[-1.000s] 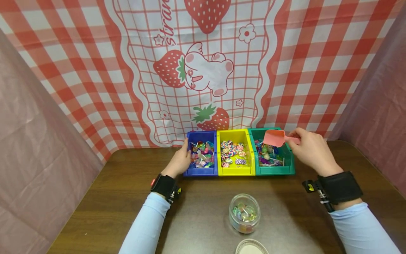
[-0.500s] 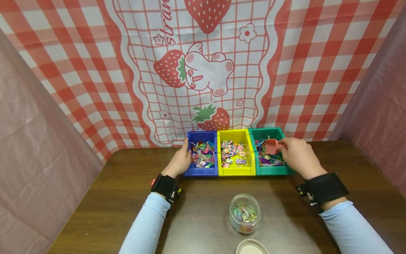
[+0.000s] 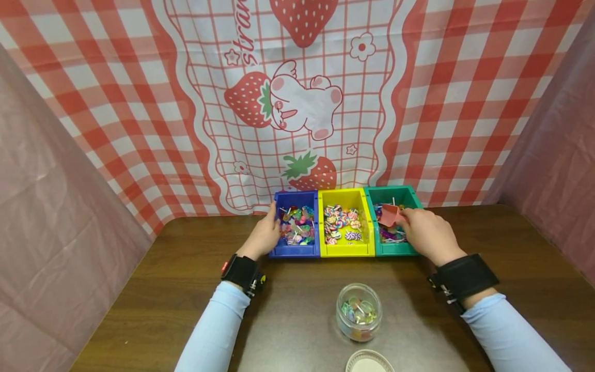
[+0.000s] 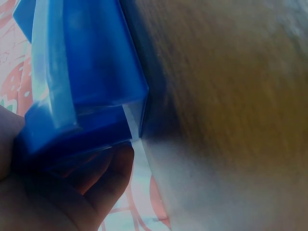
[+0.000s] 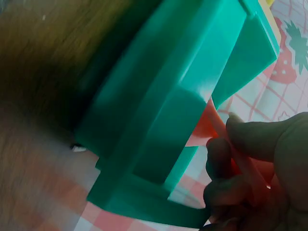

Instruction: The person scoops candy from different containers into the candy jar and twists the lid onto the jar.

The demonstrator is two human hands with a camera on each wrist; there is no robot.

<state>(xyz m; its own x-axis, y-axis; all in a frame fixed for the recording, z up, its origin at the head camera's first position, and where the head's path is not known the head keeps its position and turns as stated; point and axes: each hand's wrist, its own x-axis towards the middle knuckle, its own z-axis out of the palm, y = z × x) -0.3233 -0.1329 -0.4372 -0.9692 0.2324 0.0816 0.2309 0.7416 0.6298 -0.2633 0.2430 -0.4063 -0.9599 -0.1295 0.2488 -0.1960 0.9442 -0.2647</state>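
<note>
My right hand (image 3: 432,232) pinches the handle of a pink scoop (image 3: 389,215) between thumb and fingers. The scoop's head is down inside the green bin (image 3: 397,250), among small colourful candy-like pieces. In the right wrist view the scoop (image 5: 204,127) shows past the green bin's wall (image 5: 159,120). At the other end of the row, my left hand (image 3: 261,236) grips the outer side of the blue bin (image 3: 294,252). Its thumb and fingers lie on either side of the blue wall (image 4: 53,115) in the left wrist view.
Between them a yellow bin (image 3: 346,251) holds striped swirl lollipop pieces. Nearer me on the brown table (image 3: 186,289) stands a glass jar (image 3: 358,315) with clear greenish pieces. A pale lid (image 3: 369,363) lies at the bottom edge. A strawberry-print cloth (image 3: 307,113) hangs behind.
My right hand has moved down and left, taking the scoop from above the green bin into its contents. The left hand stays on the blue bin.
</note>
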